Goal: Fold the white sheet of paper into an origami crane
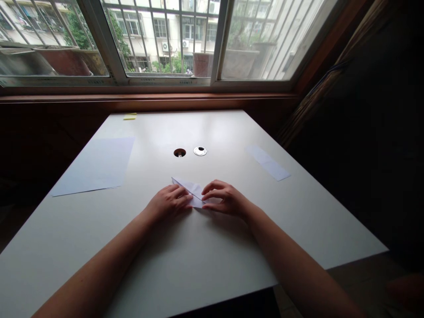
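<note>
A small folded piece of white paper (pixel 190 189) lies on the white table (pixel 198 256) near its middle, with a pointed corner sticking out to the upper left. My left hand (pixel 168 202) rests on the paper's left side, fingers curled and pressing down on it. My right hand (pixel 223 198) comes in from the right, its fingers bent and pinching the paper's right edge. Both hands partly hide the paper.
A stack of white sheets (pixel 96 165) lies at the left. A narrow paper strip (pixel 267 162) sits at the right. A cable hole (pixel 179 153) and its round cap (pixel 200 151) are beyond the hands. A yellow sticky pad (pixel 130 116) lies at the far edge, under the window.
</note>
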Demonstrator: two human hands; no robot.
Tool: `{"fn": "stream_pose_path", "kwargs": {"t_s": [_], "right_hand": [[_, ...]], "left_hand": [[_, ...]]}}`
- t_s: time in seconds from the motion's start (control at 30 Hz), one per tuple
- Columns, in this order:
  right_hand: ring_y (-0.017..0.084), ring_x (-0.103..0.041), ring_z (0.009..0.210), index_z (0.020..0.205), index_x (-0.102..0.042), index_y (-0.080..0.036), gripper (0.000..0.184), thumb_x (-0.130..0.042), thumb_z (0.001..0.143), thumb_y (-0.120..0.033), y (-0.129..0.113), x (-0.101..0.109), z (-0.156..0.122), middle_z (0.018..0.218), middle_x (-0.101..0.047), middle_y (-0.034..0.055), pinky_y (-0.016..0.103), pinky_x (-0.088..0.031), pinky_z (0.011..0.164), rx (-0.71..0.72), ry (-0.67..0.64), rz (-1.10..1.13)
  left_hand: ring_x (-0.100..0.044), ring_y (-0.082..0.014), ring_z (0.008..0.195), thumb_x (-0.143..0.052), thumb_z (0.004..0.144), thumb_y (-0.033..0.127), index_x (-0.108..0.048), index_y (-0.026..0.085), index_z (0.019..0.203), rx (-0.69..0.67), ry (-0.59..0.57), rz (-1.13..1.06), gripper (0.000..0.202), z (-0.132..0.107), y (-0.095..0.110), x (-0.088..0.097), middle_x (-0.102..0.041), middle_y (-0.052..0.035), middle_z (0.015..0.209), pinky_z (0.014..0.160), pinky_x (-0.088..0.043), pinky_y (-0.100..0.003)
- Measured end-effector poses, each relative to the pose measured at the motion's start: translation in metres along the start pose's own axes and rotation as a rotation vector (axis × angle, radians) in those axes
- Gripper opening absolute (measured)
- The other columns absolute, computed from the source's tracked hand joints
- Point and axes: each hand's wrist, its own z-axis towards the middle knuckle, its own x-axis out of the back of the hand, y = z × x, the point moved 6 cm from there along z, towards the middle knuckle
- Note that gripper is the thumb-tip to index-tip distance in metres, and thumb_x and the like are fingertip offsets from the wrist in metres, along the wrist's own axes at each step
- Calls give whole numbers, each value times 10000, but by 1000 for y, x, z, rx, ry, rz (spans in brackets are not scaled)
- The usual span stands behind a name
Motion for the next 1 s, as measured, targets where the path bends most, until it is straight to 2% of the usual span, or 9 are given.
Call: {"fn": "stream_pose_path", "kwargs": {"t_s": [0.17,0.47,0.83,1.0], "right_hand": [[196,-661,891,989,-761,-239,123,-721,877,-271,7,-3,-3,970,-732,71,342,-562,811,-11,-85,-44],[208,-636,902,1047,-747,-226,219,-741,857,-335,9,-10,-7,1024,-720,79,353,-549,808,-2,-148,-174],[184,-632,842,1022,-743,-219,152,-624,932,-251,8,-11,-6,963,-718,71,319,-537,770,23,-119,-236],[190,-641,860,1029,-736,-227,158,-657,917,-305,6,-11,-6,982,-714,72,322,-534,773,16,-148,-274]], "left_hand": [[-625,-191,891,-544,981,357,-652,217,1168,-9,-16,-8,258,-5,-5,1,-674,-68,1035,812,-519,-326],[-618,-200,883,-546,981,361,-646,232,1159,-9,-39,64,241,-5,-5,1,-681,-63,1018,804,-490,-351],[-617,-202,876,-541,982,338,-652,237,1140,5,-6,63,218,-3,-6,1,-673,-60,991,782,-498,-347],[-604,-218,888,-558,968,388,-642,215,1188,59,-14,-20,291,-4,-10,0,-655,-83,1005,805,-522,-365]]}}
